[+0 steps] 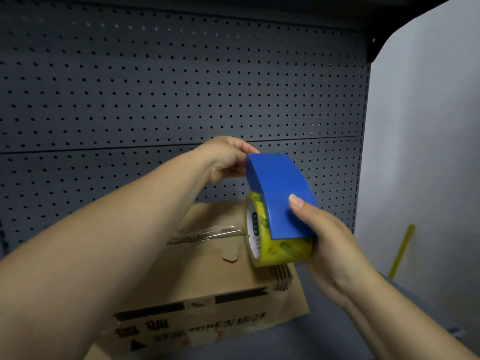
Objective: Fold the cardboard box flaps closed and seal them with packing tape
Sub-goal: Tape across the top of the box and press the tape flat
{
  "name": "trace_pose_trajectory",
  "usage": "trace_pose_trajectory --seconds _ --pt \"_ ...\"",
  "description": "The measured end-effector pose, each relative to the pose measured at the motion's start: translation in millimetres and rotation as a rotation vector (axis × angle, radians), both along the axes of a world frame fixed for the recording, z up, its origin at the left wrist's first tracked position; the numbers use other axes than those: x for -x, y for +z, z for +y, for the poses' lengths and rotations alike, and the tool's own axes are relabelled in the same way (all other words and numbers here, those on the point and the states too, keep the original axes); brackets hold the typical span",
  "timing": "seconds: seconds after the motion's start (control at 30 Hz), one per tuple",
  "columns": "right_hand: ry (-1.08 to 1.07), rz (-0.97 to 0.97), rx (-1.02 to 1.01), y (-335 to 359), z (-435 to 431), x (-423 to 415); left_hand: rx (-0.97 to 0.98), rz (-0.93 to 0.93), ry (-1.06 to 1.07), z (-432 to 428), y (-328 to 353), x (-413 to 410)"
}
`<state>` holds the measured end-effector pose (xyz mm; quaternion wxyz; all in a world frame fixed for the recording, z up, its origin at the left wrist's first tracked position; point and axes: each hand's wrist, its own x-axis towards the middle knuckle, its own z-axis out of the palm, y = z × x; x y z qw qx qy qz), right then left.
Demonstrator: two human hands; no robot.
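The right hand [328,246] gripped the lower end of the tape dispenser [280,193], fingers curled round its far side and the thumb [298,203] pressed flat on the blue cover. The left hand [226,158] held the upper end of the same cover, fingers curled over its top edge. Both hands were closed on the tool.

The tape roll [276,252], yellowish with green print, sat under the blue cover and showed at its lower edge. The dispenser was held up above the right part of the cardboard box [207,279]; whether the roll touched the box top could not be told.

The box lay on a dark surface [332,331] with its top flaps down. A clear tape strip [207,233] ran along the seam towards the roll. A torn patch [230,255] marked the top just beside the seam. The near face carried black bars and print.

A grey pegboard panel [155,87] stood behind the box. A pale wall [428,126] stood to the right, with a yellow rod [401,252] leaning against it.
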<state>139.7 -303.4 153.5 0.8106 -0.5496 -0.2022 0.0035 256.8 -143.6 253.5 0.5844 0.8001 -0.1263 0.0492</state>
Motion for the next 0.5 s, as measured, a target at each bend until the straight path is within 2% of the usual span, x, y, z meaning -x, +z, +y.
trace_pose_trajectory --seconds 0.2,0.33,0.5 --pt "-0.022 -0.013 0.063 3.7 -5.7 -4.9 0.084 -0.089 0.051 2.7 21.7 -21.2" --pt "-0.026 0.001 0.027 -0.4 -9.0 -0.4 -0.002 -0.143 0.020 11.5 30.9 -34.6" --pt "-0.113 0.093 0.051 -0.1 -15.2 1.3 -0.011 -0.117 -0.052 -6.5 2.6 -63.8"
